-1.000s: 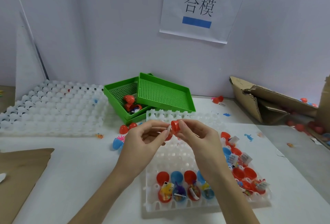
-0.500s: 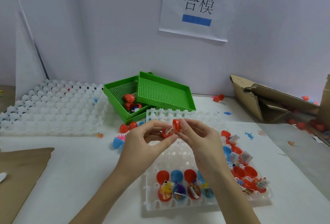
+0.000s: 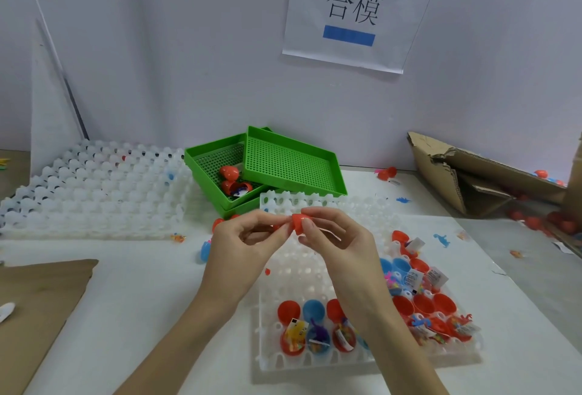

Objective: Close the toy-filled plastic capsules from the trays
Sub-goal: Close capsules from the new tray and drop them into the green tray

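White table (image 3: 132, 300), green trays (image 3: 289, 168) behind, both hands (image 3: 248, 243) (image 3: 338, 243) pinching red capsule (image 3: 297, 223) above white tray (image 3: 315, 363)

Looks like a small toy-packing workshop: paper station sign (image 3: 359, 13) taped on the wall, stacked white cell trays (image 3: 91, 187) far left, torn cardboard box (image 3: 472, 180) on the right of the worktop (image 3: 151, 294).
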